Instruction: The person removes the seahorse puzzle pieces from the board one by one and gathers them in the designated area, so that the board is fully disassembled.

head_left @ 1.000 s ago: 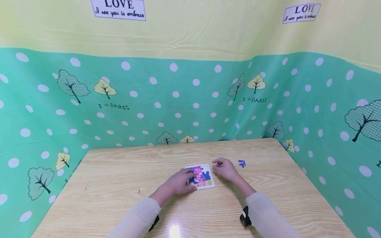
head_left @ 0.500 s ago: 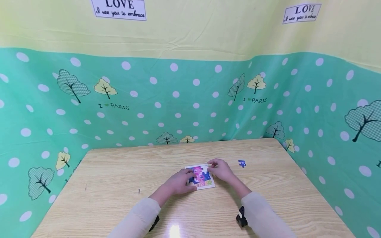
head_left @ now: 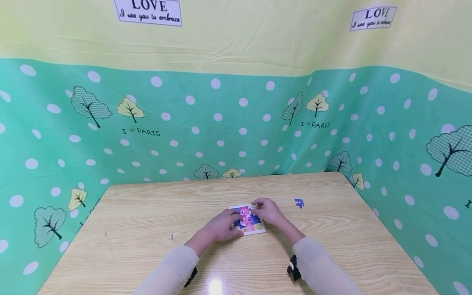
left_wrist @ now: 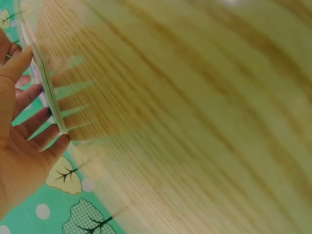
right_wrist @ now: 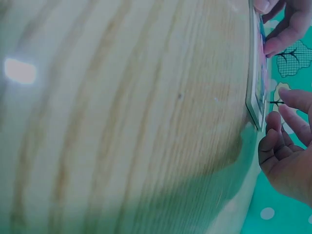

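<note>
A small square jigsaw puzzle board (head_left: 252, 230) with a pink seahorse-like picture, blue ground and white border lies on the table. My left hand (head_left: 221, 226) holds its left side, thumb at the near edge and fingers over the picture. In the left wrist view, the fingers of that left hand (left_wrist: 27, 151) spread along the board's edge (left_wrist: 51, 92). My right hand (head_left: 270, 212) is over the board's upper right corner, thumb and forefinger pinching a puzzle piece mostly hidden by the fingers. Its other fingers curl in the right wrist view, beside the board (right_wrist: 254, 73).
A loose blue puzzle piece (head_left: 299, 203) lies on the wooden table (head_left: 147, 246), right of the right hand. A small dark mark (head_left: 171, 237) shows to the left. A green and yellow curtain (head_left: 221, 102) with trees and dots hangs along the back and sides.
My right hand has moved left, from beside the board to over its upper right corner, covering the pale gap seen there before. The left hand and the loose piece have stayed put.
</note>
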`<state>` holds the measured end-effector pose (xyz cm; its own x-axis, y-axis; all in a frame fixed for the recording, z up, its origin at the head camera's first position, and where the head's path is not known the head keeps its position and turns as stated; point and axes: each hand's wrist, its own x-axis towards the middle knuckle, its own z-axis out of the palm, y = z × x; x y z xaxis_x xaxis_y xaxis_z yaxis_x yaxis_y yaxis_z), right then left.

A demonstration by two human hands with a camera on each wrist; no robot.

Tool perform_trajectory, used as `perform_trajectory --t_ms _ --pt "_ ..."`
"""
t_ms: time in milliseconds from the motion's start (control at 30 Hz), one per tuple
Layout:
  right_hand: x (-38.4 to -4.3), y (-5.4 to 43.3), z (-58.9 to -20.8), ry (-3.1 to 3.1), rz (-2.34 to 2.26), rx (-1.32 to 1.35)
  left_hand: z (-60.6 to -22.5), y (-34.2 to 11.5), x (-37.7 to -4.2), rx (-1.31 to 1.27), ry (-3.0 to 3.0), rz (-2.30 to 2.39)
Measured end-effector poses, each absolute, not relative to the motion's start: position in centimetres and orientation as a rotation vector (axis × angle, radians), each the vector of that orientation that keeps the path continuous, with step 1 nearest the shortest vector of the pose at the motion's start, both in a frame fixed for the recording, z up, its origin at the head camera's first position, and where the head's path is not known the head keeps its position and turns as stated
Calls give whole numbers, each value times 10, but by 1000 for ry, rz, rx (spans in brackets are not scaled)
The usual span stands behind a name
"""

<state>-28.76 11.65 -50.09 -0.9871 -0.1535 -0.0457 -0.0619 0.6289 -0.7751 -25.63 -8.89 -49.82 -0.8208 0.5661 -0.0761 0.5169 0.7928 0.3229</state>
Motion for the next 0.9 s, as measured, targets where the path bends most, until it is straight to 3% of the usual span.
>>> perform_trajectory --t_ms 900 --pt "-288 100 -503 2845 -1085 -296 -498 -90 -257 878 2810 439"
